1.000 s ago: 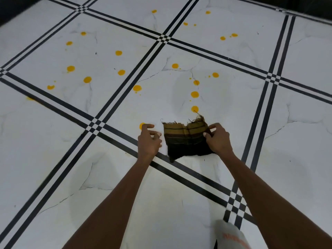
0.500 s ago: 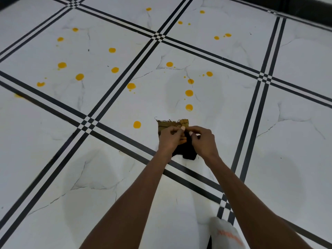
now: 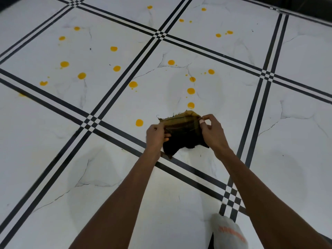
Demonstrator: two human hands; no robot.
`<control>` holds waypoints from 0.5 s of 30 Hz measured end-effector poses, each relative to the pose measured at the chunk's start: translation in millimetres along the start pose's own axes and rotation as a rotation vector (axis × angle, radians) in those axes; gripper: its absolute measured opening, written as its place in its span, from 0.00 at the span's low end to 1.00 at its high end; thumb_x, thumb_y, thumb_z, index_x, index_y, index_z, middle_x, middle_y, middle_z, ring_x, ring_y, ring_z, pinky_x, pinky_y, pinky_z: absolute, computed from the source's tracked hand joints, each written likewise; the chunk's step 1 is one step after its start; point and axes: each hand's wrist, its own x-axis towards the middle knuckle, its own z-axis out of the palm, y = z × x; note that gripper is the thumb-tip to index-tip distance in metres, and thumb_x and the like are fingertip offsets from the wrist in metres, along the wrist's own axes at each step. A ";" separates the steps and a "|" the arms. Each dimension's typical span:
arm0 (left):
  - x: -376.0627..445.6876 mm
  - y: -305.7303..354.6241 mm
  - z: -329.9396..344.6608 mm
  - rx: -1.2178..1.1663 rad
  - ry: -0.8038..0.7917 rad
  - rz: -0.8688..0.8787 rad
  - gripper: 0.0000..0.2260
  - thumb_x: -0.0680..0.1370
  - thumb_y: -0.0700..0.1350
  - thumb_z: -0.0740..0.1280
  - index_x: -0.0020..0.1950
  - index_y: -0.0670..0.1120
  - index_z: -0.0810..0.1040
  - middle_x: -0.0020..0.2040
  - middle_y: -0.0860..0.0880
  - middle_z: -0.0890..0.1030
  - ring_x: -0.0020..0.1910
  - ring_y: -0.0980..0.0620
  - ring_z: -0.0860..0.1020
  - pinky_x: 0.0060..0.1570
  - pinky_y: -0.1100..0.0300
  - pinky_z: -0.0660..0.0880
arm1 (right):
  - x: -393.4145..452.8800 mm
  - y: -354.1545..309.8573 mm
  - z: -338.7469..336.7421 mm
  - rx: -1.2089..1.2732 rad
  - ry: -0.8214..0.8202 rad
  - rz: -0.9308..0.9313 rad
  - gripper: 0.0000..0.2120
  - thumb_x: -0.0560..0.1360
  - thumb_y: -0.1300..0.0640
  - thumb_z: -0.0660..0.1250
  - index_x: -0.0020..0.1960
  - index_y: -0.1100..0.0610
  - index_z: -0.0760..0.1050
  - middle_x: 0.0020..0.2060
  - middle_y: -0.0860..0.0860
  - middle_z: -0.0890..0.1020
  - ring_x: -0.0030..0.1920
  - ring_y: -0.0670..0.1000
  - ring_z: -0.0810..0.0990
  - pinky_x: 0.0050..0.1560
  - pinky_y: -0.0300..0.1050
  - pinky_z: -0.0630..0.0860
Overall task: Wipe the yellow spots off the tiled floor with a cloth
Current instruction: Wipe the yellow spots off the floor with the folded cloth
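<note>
A dark brown cloth [image 3: 183, 133] with olive stripes and a frayed top edge hangs between my two hands just above the white tiled floor [image 3: 107, 177]. My left hand [image 3: 156, 136] pinches its left side and my right hand [image 3: 212, 132] pinches its upper right corner. Several yellow spots dot the tiles beyond. The nearest yellow spot [image 3: 139, 122] lies just left of the cloth. Another spot [image 3: 191, 105] sits right above the cloth's top edge, with more in a line behind it [image 3: 191, 91].
Black double stripes [image 3: 115, 130] cross the floor in a grid. A foot in a grey-white sock [image 3: 228, 232] shows at the bottom right. A dark wall base [image 3: 305, 4] runs along the far right edge.
My hands were close together on the bunched cloth half a second ago; now they have moved apart and spread it out. A second ago only my right hand held it.
</note>
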 end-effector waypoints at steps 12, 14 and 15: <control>-5.8 100.8 -27.7 0.630 -0.583 0.610 0.28 0.77 0.47 0.77 0.75 0.57 0.72 0.82 0.54 0.63 0.78 0.57 0.62 0.72 0.64 0.66 | 8.7 -99.1 -17.1 -0.387 -0.317 -0.529 0.06 0.84 0.56 0.65 0.56 0.49 0.81 0.49 0.50 0.86 0.52 0.52 0.84 0.57 0.54 0.81; 1.1 120.7 -31.3 0.822 -0.574 0.682 0.16 0.76 0.47 0.78 0.61 0.53 0.80 0.75 0.51 0.74 0.74 0.52 0.71 0.75 0.53 0.68 | 14.4 -113.8 -29.5 -0.417 -0.406 -0.490 0.07 0.81 0.56 0.70 0.59 0.50 0.81 0.50 0.50 0.86 0.53 0.50 0.84 0.56 0.48 0.81; 5.7 126.0 -33.4 0.869 -0.518 0.737 0.11 0.75 0.47 0.79 0.55 0.50 0.82 0.68 0.50 0.80 0.68 0.51 0.76 0.72 0.48 0.71 | 17.9 -119.0 -35.8 -0.449 -0.450 -0.447 0.10 0.79 0.56 0.73 0.61 0.51 0.81 0.51 0.50 0.86 0.53 0.51 0.84 0.54 0.45 0.80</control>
